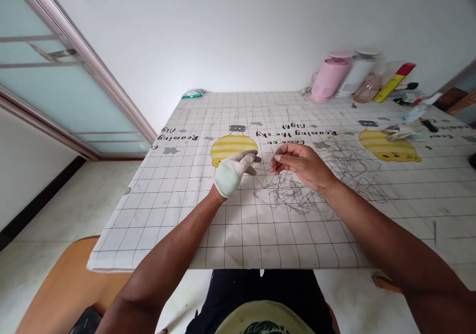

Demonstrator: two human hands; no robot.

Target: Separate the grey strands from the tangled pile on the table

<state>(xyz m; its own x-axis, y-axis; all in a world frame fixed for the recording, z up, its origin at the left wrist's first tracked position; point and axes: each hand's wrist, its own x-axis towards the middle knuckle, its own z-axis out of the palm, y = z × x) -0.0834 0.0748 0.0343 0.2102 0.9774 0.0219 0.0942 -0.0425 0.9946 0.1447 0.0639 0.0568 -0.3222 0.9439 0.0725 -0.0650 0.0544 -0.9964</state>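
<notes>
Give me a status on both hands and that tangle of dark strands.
Left hand, white-gloved, fingers extended, beside the tangle. Right hand bare, fingers pinched, any held strand unclear. Tangle spread on grid tablecloth.

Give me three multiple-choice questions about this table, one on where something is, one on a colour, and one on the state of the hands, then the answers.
1. Where is the tangle of thin dark wire?
A) On the floor
B) On the tablecloth
C) Inside the pink container

2. What colour is the glove on the left hand?
A) Red
B) Black
C) Off-white

3. Which hand is bare?
A) Left
B) Right
C) Both

Answers:
1. B, the wire lies spread over the cloth beneath the hands.
2. C, the glove looks off-white, with a pale green patch.
3. B, the right hand shows bare skin, while the left is gloved.
</notes>
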